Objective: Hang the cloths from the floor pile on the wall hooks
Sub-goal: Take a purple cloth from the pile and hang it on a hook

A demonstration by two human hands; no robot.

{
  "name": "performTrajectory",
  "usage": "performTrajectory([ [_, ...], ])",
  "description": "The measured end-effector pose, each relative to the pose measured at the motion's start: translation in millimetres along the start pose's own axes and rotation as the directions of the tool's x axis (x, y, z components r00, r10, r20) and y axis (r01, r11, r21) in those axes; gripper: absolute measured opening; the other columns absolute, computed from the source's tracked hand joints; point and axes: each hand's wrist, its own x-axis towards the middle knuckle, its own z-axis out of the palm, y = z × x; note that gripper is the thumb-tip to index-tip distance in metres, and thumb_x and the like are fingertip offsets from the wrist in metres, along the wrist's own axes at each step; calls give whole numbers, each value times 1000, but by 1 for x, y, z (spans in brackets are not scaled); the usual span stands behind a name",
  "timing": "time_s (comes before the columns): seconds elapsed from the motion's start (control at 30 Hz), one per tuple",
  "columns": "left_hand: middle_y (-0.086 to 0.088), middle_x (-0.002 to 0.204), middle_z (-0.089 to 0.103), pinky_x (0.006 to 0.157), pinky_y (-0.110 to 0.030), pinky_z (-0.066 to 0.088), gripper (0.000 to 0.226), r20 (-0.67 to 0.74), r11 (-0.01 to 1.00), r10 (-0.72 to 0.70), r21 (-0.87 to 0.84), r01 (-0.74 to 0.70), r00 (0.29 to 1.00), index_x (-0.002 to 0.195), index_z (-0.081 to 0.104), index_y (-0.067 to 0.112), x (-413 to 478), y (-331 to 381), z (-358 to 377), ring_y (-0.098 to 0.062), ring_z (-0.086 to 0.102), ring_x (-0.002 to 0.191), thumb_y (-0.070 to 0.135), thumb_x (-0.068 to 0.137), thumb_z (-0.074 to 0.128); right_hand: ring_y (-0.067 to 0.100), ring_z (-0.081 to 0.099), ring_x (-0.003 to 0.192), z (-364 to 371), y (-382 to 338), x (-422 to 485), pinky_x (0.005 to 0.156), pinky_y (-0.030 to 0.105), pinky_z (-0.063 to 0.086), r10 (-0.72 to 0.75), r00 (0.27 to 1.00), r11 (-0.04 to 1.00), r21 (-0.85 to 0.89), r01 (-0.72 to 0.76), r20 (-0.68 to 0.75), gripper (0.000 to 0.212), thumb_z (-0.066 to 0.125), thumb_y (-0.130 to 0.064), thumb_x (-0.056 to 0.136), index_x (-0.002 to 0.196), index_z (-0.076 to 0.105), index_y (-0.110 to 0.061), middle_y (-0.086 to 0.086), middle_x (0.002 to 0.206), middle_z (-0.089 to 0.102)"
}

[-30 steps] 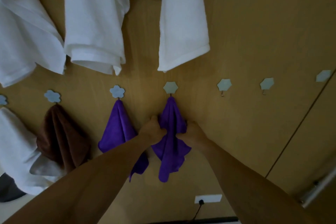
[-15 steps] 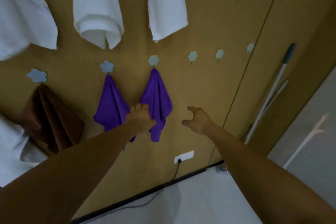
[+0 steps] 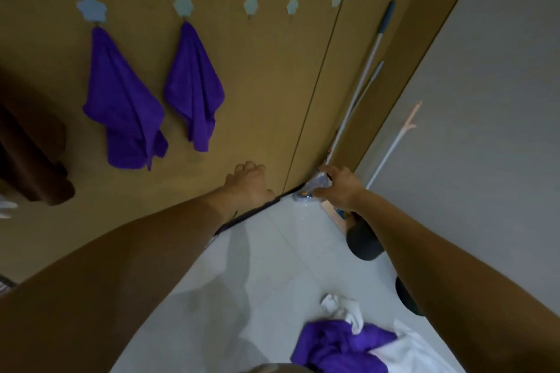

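Both hands are empty and apart: the left hand is loosely curled and the right hand spread open, each held in front of the wooden wall, well above the floor pile of purple and white cloths on the pale floor. Two purple cloths already hang from wall hooks; the hooks to their right are bare. The step in hand appears to be fetching: one cloth should be taken from the pile near a corner, lifted clear of its neighbours, and hung on the nearest bare hook.
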Motion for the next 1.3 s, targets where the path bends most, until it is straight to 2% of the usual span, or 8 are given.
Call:
performTrajectory([
  [0.13,-12,138,36,100,-42,37,63,117,996,74,38,-79,990,135,41,15,-8,52,40,-32,33,127,45,82,59,32,49,121,7,65,-39,100,45,45,61,998,998,4,-61,17,63,64,-51,77,135,47,-33,8,139,46],
  [0.37,-13,148,29,109,-43,32,73,318,973,198,50,-225,927,146,30,14,-30,188,136,-34,27,135,44,85,59,31,41,131,28,221,-114,108,39,38,252,962,959,103,-262,107,66,66,-40,85,143,42,-21,10,146,39],
  [0.5,-12,147,30,108,-44,33,72,395,964,216,61,-260,893,146,29,15,-41,246,198,-33,29,134,43,87,59,32,46,127,50,296,-142,104,38,40,322,932,930,129,-344,169,65,65,-40,87,143,39,-20,13,148,37],
  [0.73,-13,141,39,102,-43,37,70,520,967,172,72,-244,837,141,37,15,-32,261,290,-33,38,130,45,83,63,32,46,127,112,370,-150,104,37,40,415,844,857,166,-488,340,62,62,-36,89,144,38,-20,13,144,39],
  [0.9,-14,136,41,101,-41,38,65,607,959,175,73,-273,775,136,41,12,12,270,369,-34,39,126,40,81,61,26,53,120,171,429,-139,93,29,42,526,781,751,245,-613,338,53,61,-31,88,138,46,-20,8,134,53],
  [1.03,-15,126,49,93,-41,42,55,631,966,179,33,-256,755,127,48,14,35,275,468,-37,46,118,38,78,60,25,58,111,260,487,-129,84,26,43,582,706,663,267,-700,404,46,58,-28,88,132,52,-17,7,126,59],
  [1.17,-15,123,53,93,-39,43,44,663,963,178,36,-267,728,119,53,11,47,257,580,-35,50,115,35,82,58,26,54,118,371,538,-116,93,30,43,604,618,544,306,-781,503,48,57,-29,91,136,47,-16,8,131,56],
  [1.3,-15,133,49,100,-39,39,52,648,971,146,51,-234,748,132,48,11,62,225,699,-33,45,123,31,85,58,27,56,116,495,593,-100,93,32,43,612,577,518,279,-809,541,40,50,-28,96,133,48,-12,8,127,60],
])
